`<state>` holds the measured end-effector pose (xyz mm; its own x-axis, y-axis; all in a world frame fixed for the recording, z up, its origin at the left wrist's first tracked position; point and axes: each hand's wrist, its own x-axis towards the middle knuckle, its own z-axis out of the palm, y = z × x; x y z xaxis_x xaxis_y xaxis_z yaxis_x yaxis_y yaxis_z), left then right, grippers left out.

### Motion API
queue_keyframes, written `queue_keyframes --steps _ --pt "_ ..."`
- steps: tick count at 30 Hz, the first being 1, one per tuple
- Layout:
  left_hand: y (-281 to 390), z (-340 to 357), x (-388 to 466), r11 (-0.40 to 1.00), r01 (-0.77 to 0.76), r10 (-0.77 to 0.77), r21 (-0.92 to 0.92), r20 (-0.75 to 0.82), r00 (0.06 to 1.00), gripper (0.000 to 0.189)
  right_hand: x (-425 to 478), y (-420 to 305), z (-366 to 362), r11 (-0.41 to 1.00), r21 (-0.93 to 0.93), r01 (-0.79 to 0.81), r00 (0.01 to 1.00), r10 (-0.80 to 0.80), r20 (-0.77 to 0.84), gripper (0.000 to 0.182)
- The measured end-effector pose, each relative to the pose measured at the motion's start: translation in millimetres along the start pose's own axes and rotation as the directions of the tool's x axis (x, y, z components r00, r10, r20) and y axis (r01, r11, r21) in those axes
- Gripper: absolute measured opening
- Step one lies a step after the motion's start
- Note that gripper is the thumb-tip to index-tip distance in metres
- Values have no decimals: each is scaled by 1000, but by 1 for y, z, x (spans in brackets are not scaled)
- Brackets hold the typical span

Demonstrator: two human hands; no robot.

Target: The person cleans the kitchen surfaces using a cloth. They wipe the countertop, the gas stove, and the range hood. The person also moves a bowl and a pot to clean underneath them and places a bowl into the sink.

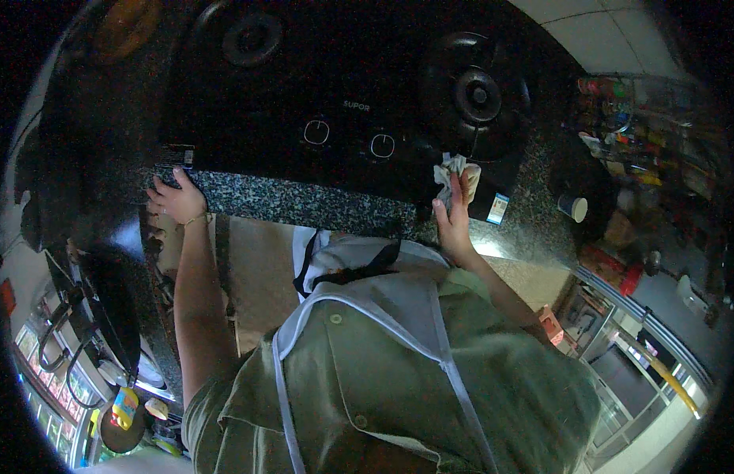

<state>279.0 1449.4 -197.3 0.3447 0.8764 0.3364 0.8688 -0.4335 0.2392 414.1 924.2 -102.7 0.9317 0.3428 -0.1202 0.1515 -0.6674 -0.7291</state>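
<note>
My left hand (178,198) rests with spread fingers on the front edge of the speckled stone countertop (296,197), just below a label at the corner of a black gas cooktop (349,77). My right hand (456,216) presses a crumpled pale cloth (456,172) onto the cooktop's front right part. That cloth lies below the right burner (478,96) and to the right of two control knobs (382,146). The left burner (252,39) is farther back. A blue and white sticker (498,208) is close to the right of my right hand.
A small cup-like container (573,209) is on the counter at the right, with a rack of several packages (628,130) beyond. A round wooden object (127,26) lies at the far left. A yellow bottle (124,409) stands near a window at the lower left.
</note>
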Motion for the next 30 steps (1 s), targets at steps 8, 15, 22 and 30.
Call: queue_keyframes --steps 8,15,22,30 --pt "15 -14 -2 996 90 -88 -23 69 994 74 82 -27 39 950 308 47 931 -153 332 56" --pt "15 -20 -3 991 121 -114 -49 117 987 75 206 -102 76 845 513 -149 980 57 191 79" --pt "25 -15 5 993 86 -78 -86 95 992 72 416 -16 91 943 -330 -48 990 1 -141 77" --pt "13 -16 -1 997 69 -66 -26 91 994 74 259 -70 79 950 301 -85 970 9 245 81"
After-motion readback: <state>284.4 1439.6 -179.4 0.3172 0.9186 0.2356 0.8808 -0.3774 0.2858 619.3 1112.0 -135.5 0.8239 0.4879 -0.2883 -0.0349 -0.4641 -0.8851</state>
